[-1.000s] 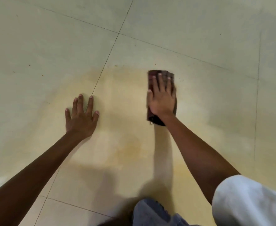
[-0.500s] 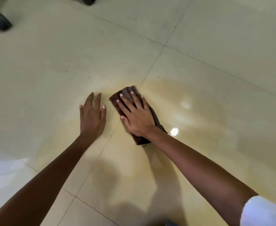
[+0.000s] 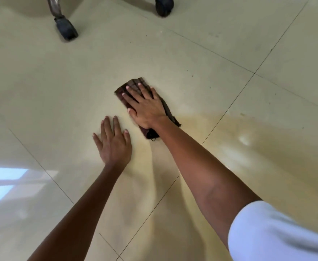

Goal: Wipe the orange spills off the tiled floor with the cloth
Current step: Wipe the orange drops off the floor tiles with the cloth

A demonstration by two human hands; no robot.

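From the head camera, the right hand [image 3: 147, 108] lies flat on top of the folded dark cloth [image 3: 135, 82]. Its fingers [image 3: 133, 92] are straight and slightly spread, so they press the cloth down and do not curl round it. This probably spreads the palm's weight over the whole pad, so that more of the fabric meets the tile. The cloth sits on the tiled floor [image 3: 60, 81] at the far left edge of the orange spill [image 3: 267, 132], and a frayed corner sticks out just beside the wrist. The arm reaches forward and across to get there, with a white sleeve [image 3: 278, 232] at the shoulder end.

The left hand [image 3: 115, 146] is also flat on the floor, just beside the cloth but apart from it. Its fingers are straight and together and have hold of nothing. It appears to be a prop that takes the person's weight while they lean over the wet patch.

The orange film is widest and glossiest to the right of the cloth. It runs past the grout line [image 3: 229, 108] and down toward the near edge of the view. A paler tint surrounds both hands. Judging by that, most of the wiping is not yet done, and the strokes will need to work rightward.

At the top of the view stand two dark chair casters [image 3: 67, 30], well apart from the spill.
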